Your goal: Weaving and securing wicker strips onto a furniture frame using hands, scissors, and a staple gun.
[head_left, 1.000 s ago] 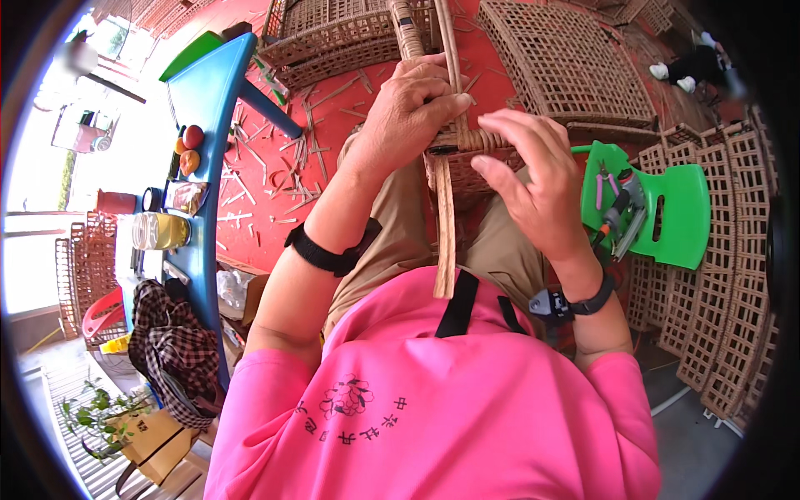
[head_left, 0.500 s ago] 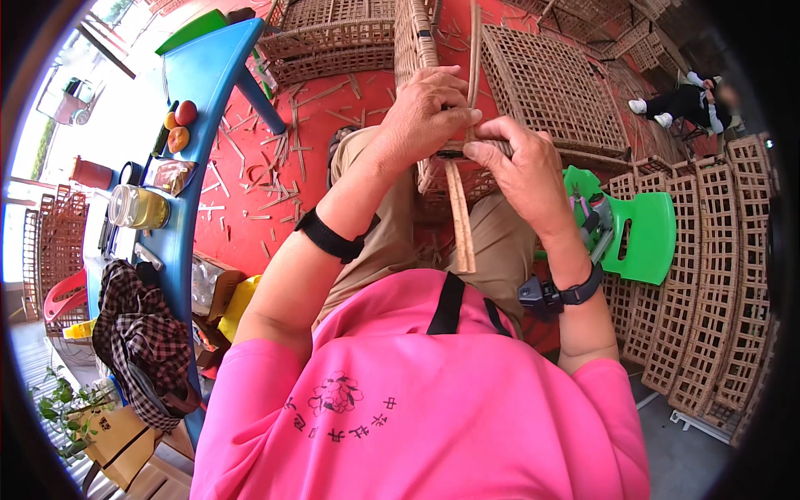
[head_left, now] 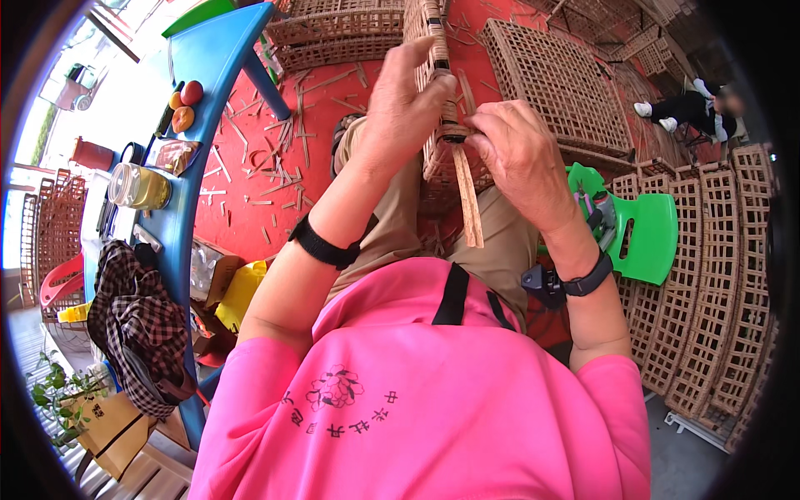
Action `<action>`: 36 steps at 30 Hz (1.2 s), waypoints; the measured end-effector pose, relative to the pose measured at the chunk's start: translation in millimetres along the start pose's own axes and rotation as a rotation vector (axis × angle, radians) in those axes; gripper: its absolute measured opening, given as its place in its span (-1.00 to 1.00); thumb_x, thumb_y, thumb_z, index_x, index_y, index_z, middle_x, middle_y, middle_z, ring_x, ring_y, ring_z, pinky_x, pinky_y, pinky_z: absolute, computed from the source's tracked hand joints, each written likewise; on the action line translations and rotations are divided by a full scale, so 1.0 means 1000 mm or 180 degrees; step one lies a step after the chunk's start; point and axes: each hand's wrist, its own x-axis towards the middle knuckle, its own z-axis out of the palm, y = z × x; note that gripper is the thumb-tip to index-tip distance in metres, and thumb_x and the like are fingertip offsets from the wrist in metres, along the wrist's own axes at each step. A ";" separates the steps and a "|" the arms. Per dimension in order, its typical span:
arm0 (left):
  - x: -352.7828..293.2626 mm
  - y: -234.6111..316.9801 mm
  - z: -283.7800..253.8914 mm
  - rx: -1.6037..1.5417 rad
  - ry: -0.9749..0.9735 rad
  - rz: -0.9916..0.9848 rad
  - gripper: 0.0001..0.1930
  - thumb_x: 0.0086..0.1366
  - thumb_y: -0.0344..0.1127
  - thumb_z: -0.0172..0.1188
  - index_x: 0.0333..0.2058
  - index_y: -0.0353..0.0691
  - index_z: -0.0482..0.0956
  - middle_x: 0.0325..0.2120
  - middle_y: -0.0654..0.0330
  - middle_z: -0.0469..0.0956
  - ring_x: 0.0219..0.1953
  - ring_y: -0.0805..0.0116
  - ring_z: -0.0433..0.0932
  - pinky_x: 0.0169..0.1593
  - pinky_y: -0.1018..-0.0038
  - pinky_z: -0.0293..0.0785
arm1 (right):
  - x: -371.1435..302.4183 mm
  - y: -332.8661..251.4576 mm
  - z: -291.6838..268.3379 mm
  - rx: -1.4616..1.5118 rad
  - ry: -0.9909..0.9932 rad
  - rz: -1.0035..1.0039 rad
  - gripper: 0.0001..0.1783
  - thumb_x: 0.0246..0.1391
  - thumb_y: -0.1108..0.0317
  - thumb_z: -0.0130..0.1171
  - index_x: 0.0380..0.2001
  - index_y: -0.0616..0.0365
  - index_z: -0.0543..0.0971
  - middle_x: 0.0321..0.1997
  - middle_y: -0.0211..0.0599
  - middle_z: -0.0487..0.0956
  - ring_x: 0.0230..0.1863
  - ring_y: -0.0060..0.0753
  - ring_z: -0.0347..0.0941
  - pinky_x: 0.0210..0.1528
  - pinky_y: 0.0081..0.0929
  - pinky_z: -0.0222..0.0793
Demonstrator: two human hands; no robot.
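Strip [head_left: 468,198] below right hand [head_left: 521,158] (pinched).

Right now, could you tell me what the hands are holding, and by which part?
Both hands, left hand and right hand, grip a woven bamboo panel at its near end, above a loose strip.

Both forearms reach forward from the lower edge, elbows bent. The left hand [head_left: 400,104] and right hand [head_left: 521,154] sit close together, fingers curled in a pinch.
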 end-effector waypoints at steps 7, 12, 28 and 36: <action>-0.069 0.021 -0.040 -0.0368 0.0514 -0.0660 -0.80 0.38 -0.40 0.20 -0.08 -0.36 0.52 -0.24 0.23 0.57 -0.19 0.51 0.54 -0.04 0.55 0.46 | 0.014 0.008 0.000 0.1418 -0.0975 0.1030 -0.76 0.16 0.29 0.22 -0.21 0.26 0.60 -0.40 -0.05 0.63 -0.31 -0.01 0.58 -0.18 -0.19 0.47; -0.115 0.039 -0.032 -0.0175 -0.0507 -0.0903 -0.78 0.42 -0.31 0.19 -0.11 -0.36 0.60 -0.40 0.28 0.59 -0.32 0.55 0.53 -0.19 0.59 0.46 | 0.025 0.008 0.003 0.1781 -0.1308 0.1273 -0.65 0.16 0.29 0.21 -0.05 0.31 0.56 -0.41 -0.10 0.64 -0.35 -0.25 0.60 -0.23 -0.31 0.46; -0.126 0.035 -0.037 0.0559 -0.0406 -0.0258 -0.57 0.30 -0.30 0.23 0.11 -0.26 0.41 -0.13 -0.02 0.43 -0.04 -0.08 0.41 0.11 0.13 0.28 | 0.081 -0.004 0.015 0.2462 -0.3066 0.1915 -0.60 0.11 0.32 0.20 -0.06 0.40 0.58 -0.20 -0.25 0.63 -0.13 -0.46 0.49 -0.02 -0.44 0.41; -0.141 0.028 -0.032 0.0471 -0.0158 -0.0943 -0.50 0.37 -0.37 0.23 0.20 -0.50 0.36 -0.21 0.14 0.60 -0.17 0.41 0.57 -0.04 0.53 0.48 | 0.074 -0.013 0.036 0.2467 -0.2496 0.1368 -0.69 0.04 0.28 0.18 -0.32 0.36 0.66 -0.37 -0.24 0.64 -0.32 -0.39 0.50 -0.20 -0.31 0.38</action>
